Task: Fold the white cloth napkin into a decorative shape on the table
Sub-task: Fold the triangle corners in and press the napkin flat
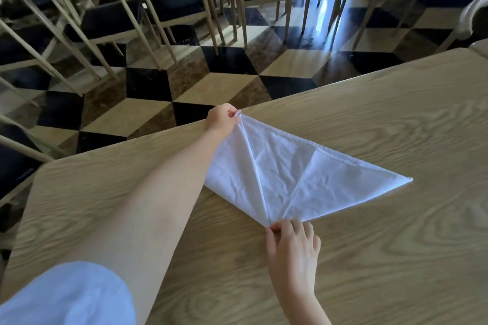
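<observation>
White cotton-like cloth, the napkin (287, 174), lies spread on the pale wood-grain worktop (396, 119), folded into a flat pointed shape with creases that fan out from its near corner. One long tip reaches to the right and rests flat on the wood; the far corner sits close to the worktop's far edge.

The left hand (220, 120) is stretched forward along a bare forearm, and its fingers (232, 113) are closed in a pinch on the napkin's far corner, which bunches slightly in the grip. The left edge of the cloth lies against that forearm. A light blue sleeve (66, 295) covers the upper arm at the lower left of the view.

The right hand (293, 248) rests on the worktop nearer the body, with thumb and forefinger pressed together on the near corner where the creases meet; the other fingers lie spread and relaxed on the wood just beside the cloth's lower edge.

Beyond the worktop, a floor (148, 113) of black, tan and cream tiles shows, with dark-seated chairs (116, 18) on thin pale legs standing on it.
</observation>
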The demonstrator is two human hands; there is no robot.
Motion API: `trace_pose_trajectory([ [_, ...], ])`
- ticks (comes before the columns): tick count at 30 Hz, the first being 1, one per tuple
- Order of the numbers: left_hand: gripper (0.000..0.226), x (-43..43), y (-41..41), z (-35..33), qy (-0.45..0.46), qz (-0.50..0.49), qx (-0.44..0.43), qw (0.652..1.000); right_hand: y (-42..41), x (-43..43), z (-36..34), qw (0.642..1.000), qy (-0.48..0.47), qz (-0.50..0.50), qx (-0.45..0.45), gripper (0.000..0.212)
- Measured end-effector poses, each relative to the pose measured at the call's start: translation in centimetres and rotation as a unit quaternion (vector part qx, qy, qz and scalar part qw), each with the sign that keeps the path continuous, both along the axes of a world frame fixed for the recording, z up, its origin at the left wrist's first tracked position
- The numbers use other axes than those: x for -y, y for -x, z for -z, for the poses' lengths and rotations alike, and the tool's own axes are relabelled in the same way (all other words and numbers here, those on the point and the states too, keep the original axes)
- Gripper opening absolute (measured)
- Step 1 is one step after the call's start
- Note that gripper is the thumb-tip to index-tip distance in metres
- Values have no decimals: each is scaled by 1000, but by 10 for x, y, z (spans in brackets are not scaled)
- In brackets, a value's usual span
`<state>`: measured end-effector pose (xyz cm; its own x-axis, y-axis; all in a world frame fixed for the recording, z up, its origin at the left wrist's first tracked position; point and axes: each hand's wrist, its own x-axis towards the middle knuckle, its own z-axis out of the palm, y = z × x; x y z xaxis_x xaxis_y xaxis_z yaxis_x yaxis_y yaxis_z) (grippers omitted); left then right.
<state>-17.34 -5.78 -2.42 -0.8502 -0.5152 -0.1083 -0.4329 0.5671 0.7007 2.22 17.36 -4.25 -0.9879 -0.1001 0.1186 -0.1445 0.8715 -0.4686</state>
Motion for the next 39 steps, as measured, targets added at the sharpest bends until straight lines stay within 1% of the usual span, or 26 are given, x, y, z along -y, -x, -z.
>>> trace_pose_trajectory([
  [3, 13, 1, 1, 3, 11, -6, -12, 1000, -1, -1, 2, 1000, 5, 6, -8, 25],
  [6, 10, 1, 1, 3, 25, -7, -24, 999, -1, 0, 2, 1000, 18, 13, -20, 18],
  [9, 18, 0, 0, 2, 20, -17, -27, 999, 0, 1, 3, 999, 14, 17, -30, 16],
  [11, 24, 0, -1, -2, 19, -46, -32, 998, 0, 2, 4, 999, 14, 20, -36, 17],
  [13, 22, -7, -10, -9, 73, -70, -68, 993, 0, 3, 5, 999, 14, 24, -38, 18],
  [14, 21, -14, -20, -11, 115, -59, -98, 987, 0, 3, 5, 999, 15, 25, -39, 20],
  [15, 22, -24, -33, -11, 159, -22, -132, 978, 0, 3, 5, 999, 16, 27, -38, 22],
  [16, 23, -36, -51, -9, 195, 38, -163, 966, -1, 4, 5, 999, 19, 28, -36, 25],
  [17, 25, -47, -70, -4, 220, 108, -177, 953, -1, 4, 5, 999, 23, 27, -33, 27],
  [18, 29, -57, -88, 3, 239, 180, -163, 940, -1, 4, 5, 999, 27, 26, -30, 28],
  [19, 39, -63, -103, 11, 246, 242, -119, 931, -1, 3, 5, 999, 29, 25, -26, 29],
  [20, 52, -66, -114, 17, 250, 284, -54, 924, -2, 3, 5, 999, 28, 23, -23, 29],
  [21, 62, -66, -119, 22, 257, 301, 6, 918, -2, 3, 5, 999, 27, 21, -22, 29],
  [22, 66, -64, -120, 26, 270, 302, 47, 913, -2, 3, 5, 999, 25, 18, -20, 27],
  [25, 69, -55, -110, 30, 313, 290, 105, 898, -1, 3, 5, 1000, 10, 16, -14, 21],
  [28, 73, -42, -93, 29, 307, 272, 121, 904, 0, 4, 3, 1000, -7, 15, -9, 23],
  [31, 72, -28, -72, 28, 298, 251, 126, 912, -1, 4, 2, 1000, -9, 11, -22, 16],
  [36, 65, -14, -50, 26, 325, 227, 135, 908, -3, 4, 2, 999, -31, 7, -15, 16],
  [39, 65, -13, -48, 26, 329, 221, 135, 908, -4, 3, 3, 999, -36, 7, -3, 18],
])
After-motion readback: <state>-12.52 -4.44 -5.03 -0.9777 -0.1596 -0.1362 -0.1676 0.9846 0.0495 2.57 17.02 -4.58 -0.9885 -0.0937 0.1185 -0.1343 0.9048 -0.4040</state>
